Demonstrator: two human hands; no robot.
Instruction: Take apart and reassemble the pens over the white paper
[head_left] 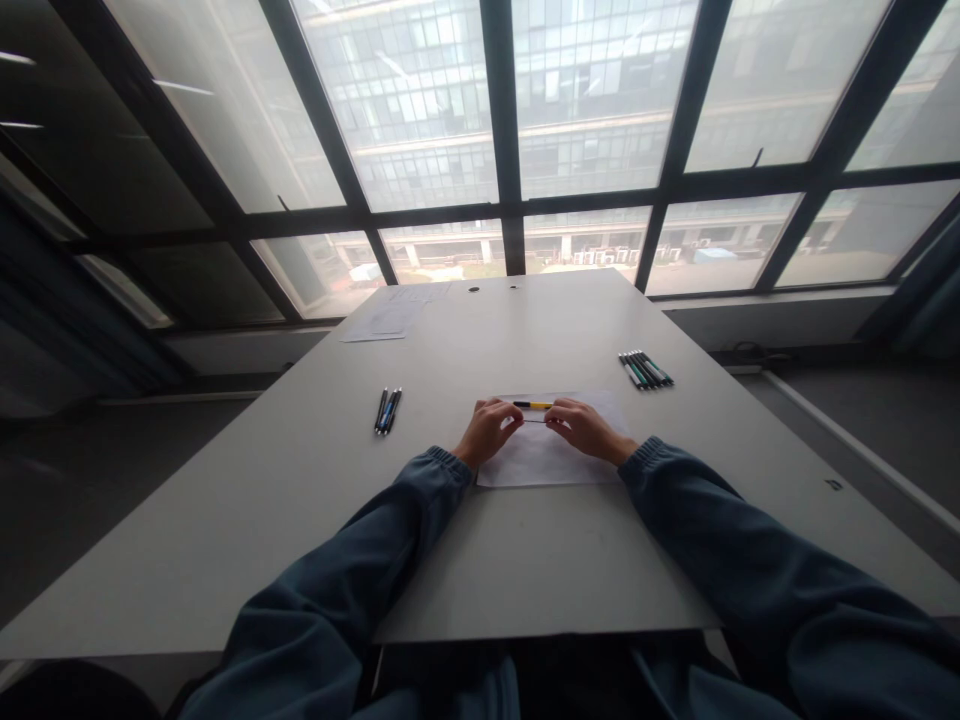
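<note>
A thin dark rod point(534, 421), slim as a pen refill, spans the gap between my two hands over a white sheet of paper point(555, 468). My left hand point(491, 428) pinches its left end with fingers and thumb closed. At the other end, my right hand point(585, 428) closes on it the same way. Just beyond the fingertips is a black and yellow pen point(534, 405), lying crosswise; its ends come close to both hands, and I cannot tell whether they touch it.
On the white table point(300, 530), several black and blue pens point(388, 411) lie to the left. Several green and black pens point(646, 370) form a row at the right. Printed sheets point(386, 315) are at the far left, before the windows. A small dark piece point(833, 485) sits near the right edge.
</note>
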